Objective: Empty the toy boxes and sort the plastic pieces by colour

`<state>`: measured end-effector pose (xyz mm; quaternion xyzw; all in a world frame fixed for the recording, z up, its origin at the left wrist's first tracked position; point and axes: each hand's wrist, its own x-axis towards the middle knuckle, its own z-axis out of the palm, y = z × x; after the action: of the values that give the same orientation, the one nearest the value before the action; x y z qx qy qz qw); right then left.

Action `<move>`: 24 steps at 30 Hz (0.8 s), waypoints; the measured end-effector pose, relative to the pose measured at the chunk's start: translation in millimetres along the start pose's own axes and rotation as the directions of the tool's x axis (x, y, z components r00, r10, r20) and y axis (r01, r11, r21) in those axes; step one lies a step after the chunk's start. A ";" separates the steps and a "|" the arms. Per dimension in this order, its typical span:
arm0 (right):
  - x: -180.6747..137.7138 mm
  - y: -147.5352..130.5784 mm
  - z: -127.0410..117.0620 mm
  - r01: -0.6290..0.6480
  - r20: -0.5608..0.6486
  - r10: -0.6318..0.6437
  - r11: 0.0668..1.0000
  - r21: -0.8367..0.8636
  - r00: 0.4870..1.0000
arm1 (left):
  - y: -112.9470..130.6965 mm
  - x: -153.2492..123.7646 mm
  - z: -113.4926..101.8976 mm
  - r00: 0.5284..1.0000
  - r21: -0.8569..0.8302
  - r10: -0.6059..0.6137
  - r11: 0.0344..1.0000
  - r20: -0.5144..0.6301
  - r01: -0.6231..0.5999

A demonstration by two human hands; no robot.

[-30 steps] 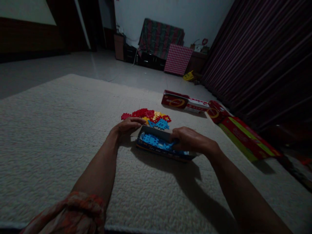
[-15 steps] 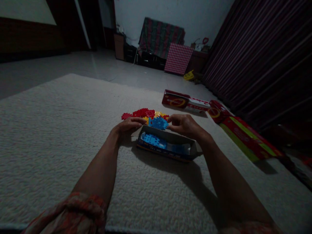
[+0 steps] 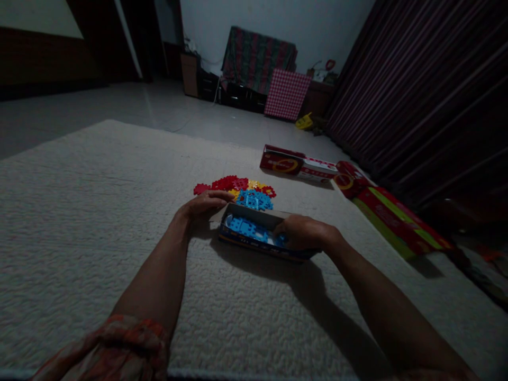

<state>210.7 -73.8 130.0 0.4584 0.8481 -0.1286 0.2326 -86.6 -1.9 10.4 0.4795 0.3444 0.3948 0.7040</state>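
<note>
A small dark-blue cardboard box (image 3: 254, 244) lies open on the pale quilted mat, with light-blue plastic pieces (image 3: 245, 227) inside it. My left hand (image 3: 207, 203) rests by the box's far left corner and flap, fingers stretched towards the heap; its thumb is hidden. My right hand (image 3: 305, 232) reaches down into the right part of the box. Its fingertips are at the blue pieces and partly hidden, so a grip cannot be made out. Just behind the box lie blue toothed plastic pieces (image 3: 256, 199), with red pieces (image 3: 230, 183) and yellow pieces (image 3: 254, 184) beyond.
A red carton (image 3: 281, 161) lies on the mat at the back, joined in a row by another red carton (image 3: 349, 180) and a red-and-green carton (image 3: 399, 219) on the right. Farther off are a checked cloth (image 3: 286, 95), a yellow object (image 3: 304, 121) and a dark curtain (image 3: 381, 79).
My right hand has moved from the blue pieces behind the box down into the box. My left hand has stayed by the far left corner. The view has shifted slightly.
</note>
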 end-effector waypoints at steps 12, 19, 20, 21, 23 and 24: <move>-3.1 -5.0 1.7 -0.092 -0.012 0.092 0.996 -0.019 0.996 | 0.1 -0.2 -1.2 1.000 0.019 -0.014 1.000 -0.010 0.014; -17.1 21.5 -6.8 -0.055 -0.129 0.067 0.994 0.096 0.989 | -1.7 2.8 -3.4 1.000 0.028 0.001 1.000 -0.004 -0.001; -20.4 25.9 -11.2 -0.032 -0.156 0.054 0.990 0.141 0.986 | -2.1 2.5 -3.1 1.000 0.023 0.004 1.000 -0.001 -0.004; -23.5 29.6 -16.3 0.000 -0.185 0.036 0.982 0.188 0.982 | -2.3 1.8 -2.5 1.000 0.017 0.007 1.000 0.000 -0.007; -26.1 34.8 -26.6 0.079 -0.266 -0.002 0.957 0.279 0.964 | -2.4 -0.1 -1.2 1.000 -0.001 0.007 1.000 -0.006 -0.007; -24.7 36.2 -31.2 0.120 -0.318 -0.012 0.939 0.323 0.948 | -2.3 -1.1 -0.6 1.000 -0.012 0.003 1.000 -0.012 -0.003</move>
<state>244.1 -58.3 169.3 0.4768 0.8544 -0.2062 0.0094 -87.1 -3.2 8.1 0.4733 0.3454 0.4009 0.7042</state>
